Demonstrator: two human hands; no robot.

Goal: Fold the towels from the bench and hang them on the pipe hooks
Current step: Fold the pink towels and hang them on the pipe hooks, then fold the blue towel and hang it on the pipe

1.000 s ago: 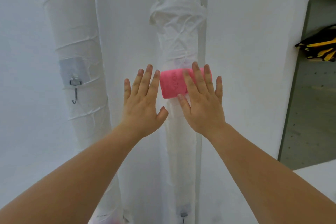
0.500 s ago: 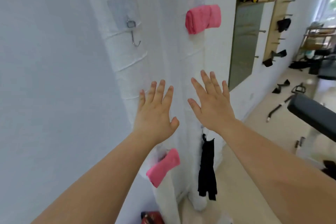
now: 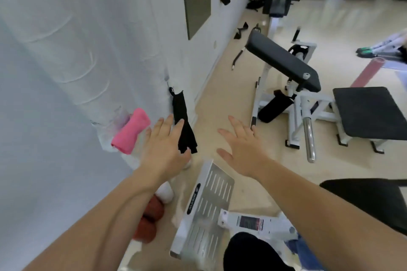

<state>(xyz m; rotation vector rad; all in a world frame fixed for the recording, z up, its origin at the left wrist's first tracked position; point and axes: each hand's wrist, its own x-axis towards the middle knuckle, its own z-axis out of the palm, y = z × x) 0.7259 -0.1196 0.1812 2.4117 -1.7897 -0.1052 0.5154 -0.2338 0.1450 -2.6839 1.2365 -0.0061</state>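
Observation:
A folded pink towel point(image 3: 131, 131) hangs low on the white wrapped pipe point(image 3: 92, 68) at the left. Beside it, a black towel point(image 3: 181, 116) hangs from another hook on the wall. My left hand point(image 3: 164, 149) is held out flat with straight fingers, in front of the black towel's lower end and holding nothing. My right hand point(image 3: 241, 149) is also spread open over the floor, empty. A black padded bench point(image 3: 370, 113) stands at the right with nothing on it.
A white perforated metal footplate point(image 3: 208, 207) of a machine lies just below my hands. Red-brown round objects point(image 3: 149, 218) sit on the floor by the pipe's base. An angled black pad point(image 3: 282, 61) on a white frame stands ahead. Beige floor lies between.
Both hands left the upper pink towel and dropped, still open. The view swung down and right, away from the pipe toward the floor and benches; the upper towel is out of view.

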